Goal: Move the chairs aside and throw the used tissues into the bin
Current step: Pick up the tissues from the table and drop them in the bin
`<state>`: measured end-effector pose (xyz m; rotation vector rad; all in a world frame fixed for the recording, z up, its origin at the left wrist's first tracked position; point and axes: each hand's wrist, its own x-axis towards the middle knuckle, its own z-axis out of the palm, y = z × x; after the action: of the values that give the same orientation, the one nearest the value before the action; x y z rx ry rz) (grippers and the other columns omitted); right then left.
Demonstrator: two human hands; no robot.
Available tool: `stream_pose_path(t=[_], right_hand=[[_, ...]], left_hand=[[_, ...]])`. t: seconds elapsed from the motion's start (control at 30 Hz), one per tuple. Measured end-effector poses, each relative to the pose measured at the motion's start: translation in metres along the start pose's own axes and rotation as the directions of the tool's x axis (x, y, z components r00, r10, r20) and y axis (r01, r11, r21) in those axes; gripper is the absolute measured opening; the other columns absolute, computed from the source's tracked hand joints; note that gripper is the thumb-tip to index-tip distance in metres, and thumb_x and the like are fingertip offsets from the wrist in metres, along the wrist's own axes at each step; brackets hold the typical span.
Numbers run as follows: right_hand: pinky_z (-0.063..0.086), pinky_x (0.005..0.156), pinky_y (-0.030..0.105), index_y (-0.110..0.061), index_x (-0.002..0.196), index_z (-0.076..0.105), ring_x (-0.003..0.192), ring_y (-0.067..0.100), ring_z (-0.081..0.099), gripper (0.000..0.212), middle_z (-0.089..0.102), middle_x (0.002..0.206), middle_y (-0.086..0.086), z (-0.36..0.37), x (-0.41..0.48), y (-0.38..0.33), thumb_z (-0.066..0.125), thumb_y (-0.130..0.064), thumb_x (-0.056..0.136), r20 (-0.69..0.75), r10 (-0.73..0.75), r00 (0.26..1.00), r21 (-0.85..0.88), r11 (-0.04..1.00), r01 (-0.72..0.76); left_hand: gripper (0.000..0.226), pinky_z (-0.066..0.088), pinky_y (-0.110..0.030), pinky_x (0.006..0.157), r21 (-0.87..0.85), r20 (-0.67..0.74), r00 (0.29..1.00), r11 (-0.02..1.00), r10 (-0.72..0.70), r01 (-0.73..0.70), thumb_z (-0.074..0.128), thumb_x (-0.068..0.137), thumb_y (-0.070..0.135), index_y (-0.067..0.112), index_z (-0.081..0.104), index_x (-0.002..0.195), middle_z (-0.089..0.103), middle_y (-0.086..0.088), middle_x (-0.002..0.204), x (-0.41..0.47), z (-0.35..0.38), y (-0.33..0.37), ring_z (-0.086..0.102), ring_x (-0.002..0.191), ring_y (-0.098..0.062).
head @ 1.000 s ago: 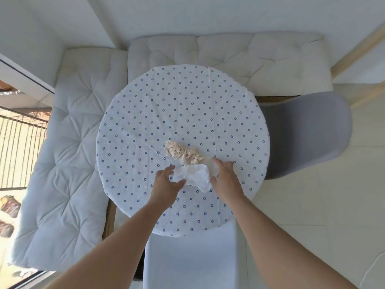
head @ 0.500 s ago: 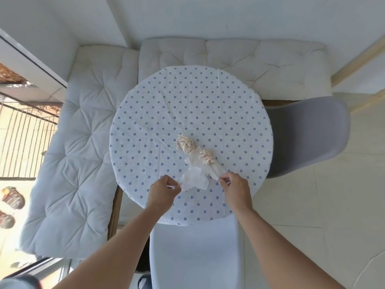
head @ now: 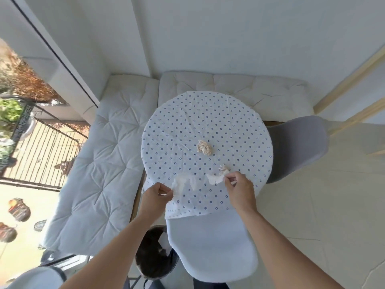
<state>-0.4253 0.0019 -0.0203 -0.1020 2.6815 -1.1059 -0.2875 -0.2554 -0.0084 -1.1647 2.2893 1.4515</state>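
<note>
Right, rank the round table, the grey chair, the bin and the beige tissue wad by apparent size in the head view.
1. Round table
2. Grey chair, partly hidden by the table
3. Bin, partly hidden and nearer the camera, so unsure against the chair
4. Beige tissue wad

Left hand pinching white tissue piece; right hand pinching second piece, above surface. Crumpled beige tissue resting mid-surface. Bin beside pale chair.

Crumpled beige tissue mid-table; white tissue pieces pinched near the edge
</note>
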Motion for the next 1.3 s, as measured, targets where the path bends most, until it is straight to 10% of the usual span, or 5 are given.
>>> stream_pose_path(t=[0.7, 1.0, 1.3], right_hand=[[0.052, 0.076, 0.023, -0.033, 0.093, 0.067, 0.087, 0.003, 0.065, 0.008, 0.068, 0.097, -0.019, 0.135, -0.222, -0.086, 0.065, -0.029, 0.100, 0.281, -0.073, 0.957, 0.021, 0.997, 0.070], [0.057, 0.076, 0.028, -0.034, 0.086, 0.065, 0.085, 0.001, 0.065, 0.015, 0.068, 0.090, -0.018, 0.230, -0.261, -0.052, 0.065, -0.026, 0.098, 0.481, -0.059, 0.875, -0.090, 0.989, 0.116], [0.059, 0.081, 0.034, -0.036, 0.092, 0.065, 0.089, 0.004, 0.065, 0.006, 0.068, 0.095, -0.017, 0.319, -0.252, 0.025, 0.066, -0.034, 0.099, 0.587, 0.031, 0.809, -0.197, 0.975, 0.105]], left_hand=[[0.015, 0.051, -0.027, 0.058, -0.031, -0.082, 0.992, 0.996, -0.091, 0.089, 0.079, 0.088, 0.028, 0.017, 0.072, 0.080, 0.076, 0.001, 0.074, -0.128, -0.142, -0.193, 0.070, 0.062, -0.014], [0.012, 0.057, -0.037, 0.072, -0.105, -0.047, 0.953, 0.950, -0.299, 0.293, 0.077, 0.087, 0.028, 0.020, 0.072, 0.080, 0.077, 0.002, 0.077, -0.140, -0.124, -0.300, 0.072, 0.075, -0.016], [0.011, 0.045, -0.018, 0.053, -0.155, -0.071, 0.906, 0.902, -0.416, 0.402, 0.075, 0.088, 0.028, 0.019, 0.072, 0.083, 0.076, 0.001, 0.078, -0.104, -0.081, -0.370, 0.070, 0.069, -0.013]])
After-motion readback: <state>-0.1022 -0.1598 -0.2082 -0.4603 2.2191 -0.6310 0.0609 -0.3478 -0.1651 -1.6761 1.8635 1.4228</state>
